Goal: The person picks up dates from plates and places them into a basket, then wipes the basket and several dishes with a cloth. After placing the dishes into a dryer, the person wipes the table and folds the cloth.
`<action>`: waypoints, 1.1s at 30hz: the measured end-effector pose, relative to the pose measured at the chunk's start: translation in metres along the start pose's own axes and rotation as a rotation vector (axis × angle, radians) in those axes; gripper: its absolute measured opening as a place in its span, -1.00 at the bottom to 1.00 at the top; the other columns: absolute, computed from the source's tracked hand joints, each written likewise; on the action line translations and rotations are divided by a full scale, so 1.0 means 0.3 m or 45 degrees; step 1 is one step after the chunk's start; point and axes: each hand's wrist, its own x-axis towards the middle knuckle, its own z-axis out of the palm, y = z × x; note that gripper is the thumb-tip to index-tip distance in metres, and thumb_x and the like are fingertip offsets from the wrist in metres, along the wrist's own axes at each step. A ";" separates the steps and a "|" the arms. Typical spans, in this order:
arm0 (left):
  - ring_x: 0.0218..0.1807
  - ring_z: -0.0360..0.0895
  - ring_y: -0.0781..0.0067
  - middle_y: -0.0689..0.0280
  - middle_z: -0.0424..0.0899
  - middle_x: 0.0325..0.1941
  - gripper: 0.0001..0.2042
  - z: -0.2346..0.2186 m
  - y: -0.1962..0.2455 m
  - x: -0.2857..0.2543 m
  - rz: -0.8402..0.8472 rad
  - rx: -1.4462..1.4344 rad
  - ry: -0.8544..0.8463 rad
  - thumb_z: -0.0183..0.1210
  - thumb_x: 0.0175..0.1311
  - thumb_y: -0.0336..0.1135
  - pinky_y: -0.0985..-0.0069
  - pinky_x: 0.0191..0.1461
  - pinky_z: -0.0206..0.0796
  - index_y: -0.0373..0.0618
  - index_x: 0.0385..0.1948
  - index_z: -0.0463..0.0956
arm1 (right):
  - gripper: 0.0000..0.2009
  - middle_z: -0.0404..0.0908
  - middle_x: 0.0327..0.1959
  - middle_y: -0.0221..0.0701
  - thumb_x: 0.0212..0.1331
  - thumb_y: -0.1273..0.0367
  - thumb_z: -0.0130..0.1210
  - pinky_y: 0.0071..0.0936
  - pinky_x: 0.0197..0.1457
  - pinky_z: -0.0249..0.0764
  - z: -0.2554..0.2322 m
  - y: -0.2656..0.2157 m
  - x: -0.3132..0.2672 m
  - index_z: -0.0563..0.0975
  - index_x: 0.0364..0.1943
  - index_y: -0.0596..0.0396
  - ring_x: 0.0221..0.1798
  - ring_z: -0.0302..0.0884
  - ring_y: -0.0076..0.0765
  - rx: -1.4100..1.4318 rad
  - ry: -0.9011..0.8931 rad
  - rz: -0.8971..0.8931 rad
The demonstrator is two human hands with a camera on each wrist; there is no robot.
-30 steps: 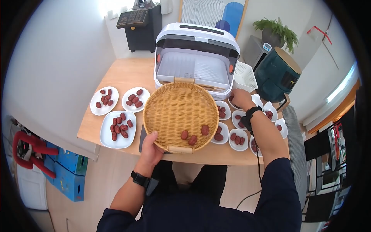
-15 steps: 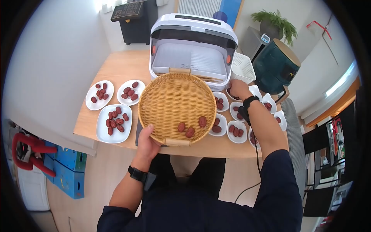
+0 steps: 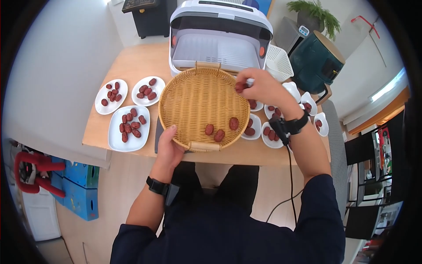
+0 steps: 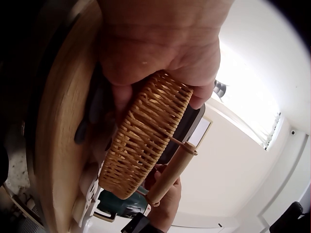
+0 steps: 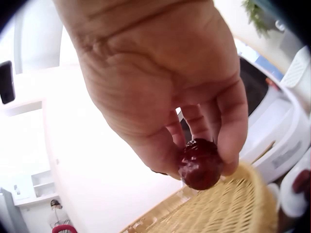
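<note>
My left hand [image 3: 170,147] grips the lower left rim of a round woven basket [image 3: 198,99], thumb over the edge, as the left wrist view also shows. Three dried red jujubes [image 3: 219,135] lie in the basket near its front right. Over the basket's back right rim, my right hand [image 3: 266,90] pinches a jujube [image 5: 200,165] between thumb and fingers. Small white bowls with jujubes, one of them a bowl [image 3: 250,131] right beside the basket, stand under and around the right forearm, which partly hides them.
On the left of the table are two round plates [image 3: 102,104] and a squarish plate [image 3: 115,140], all holding jujubes. Behind the basket stands a white cabinet [image 3: 220,12] with a dark visor. A white perforated bin [image 3: 281,61] and a green air fryer [image 3: 307,61] are at the back right.
My right hand has come up from a bowl at the back right and moved left to the basket's rim with a jujube. My left hand keeps its grip on the basket.
</note>
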 end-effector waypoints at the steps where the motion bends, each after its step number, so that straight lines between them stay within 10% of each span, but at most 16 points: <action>1: 0.39 0.51 0.16 0.08 0.51 0.41 -0.46 -0.003 0.001 0.001 -0.005 0.004 -0.015 0.04 0.49 -0.19 0.17 0.45 0.38 -0.29 0.40 0.26 | -0.84 0.67 -0.29 -0.37 0.07 0.54 0.22 -0.43 -0.38 0.56 0.047 -0.052 -0.004 0.61 -0.23 0.21 -0.33 0.71 -0.35 -0.003 -0.096 0.057; 5: 0.44 0.44 0.13 0.13 0.47 0.44 -0.41 -0.003 0.004 -0.004 -0.029 0.040 -0.026 0.10 0.46 -0.15 0.12 0.51 0.30 -0.21 0.44 0.24 | -0.71 0.72 -0.17 -0.24 0.05 0.39 0.32 -0.31 0.09 0.55 0.168 -0.028 0.032 0.67 -0.10 0.12 -0.02 0.67 -0.16 -0.694 -0.164 -0.112; 8: 0.43 0.45 0.15 0.14 0.49 0.42 -0.44 -0.007 -0.007 -0.001 0.013 0.038 -0.001 0.10 0.46 -0.16 0.13 0.51 0.30 -0.21 0.42 0.27 | -0.70 0.74 -0.17 -0.25 0.09 0.37 0.29 -0.30 0.01 0.58 0.114 0.023 -0.003 0.69 -0.06 0.08 -0.11 0.70 -0.17 -0.577 0.207 -0.250; 12: 0.38 0.51 0.18 0.13 0.51 0.41 -0.48 -0.019 -0.004 0.000 0.012 -0.047 -0.009 0.05 0.48 -0.25 0.17 0.48 0.36 -0.24 0.41 0.27 | -0.74 0.77 -0.19 -0.17 0.11 0.30 0.25 -0.24 0.00 0.60 -0.086 0.090 -0.120 0.74 -0.14 0.07 -0.10 0.73 -0.05 -0.617 0.332 0.150; 22: 0.41 0.50 0.16 0.13 0.48 0.44 -0.47 -0.006 0.010 -0.011 0.005 -0.017 -0.021 0.05 0.49 -0.23 0.12 0.46 0.39 -0.19 0.44 0.23 | -0.69 0.76 0.00 -0.23 0.13 0.30 0.24 -0.15 0.13 0.59 -0.037 0.429 -0.200 0.72 -0.02 -0.05 0.09 0.69 -0.04 -1.062 0.100 0.621; 33: 0.38 0.53 0.14 0.11 0.54 0.38 -0.49 -0.023 0.002 -0.009 0.014 -0.025 -0.040 0.06 0.48 -0.24 0.12 0.43 0.43 -0.24 0.40 0.28 | -0.79 0.77 -0.15 -0.21 0.11 0.44 0.16 -0.09 -0.02 0.59 -0.041 0.562 -0.187 0.71 -0.18 -0.03 -0.04 0.72 0.00 -1.054 0.268 0.486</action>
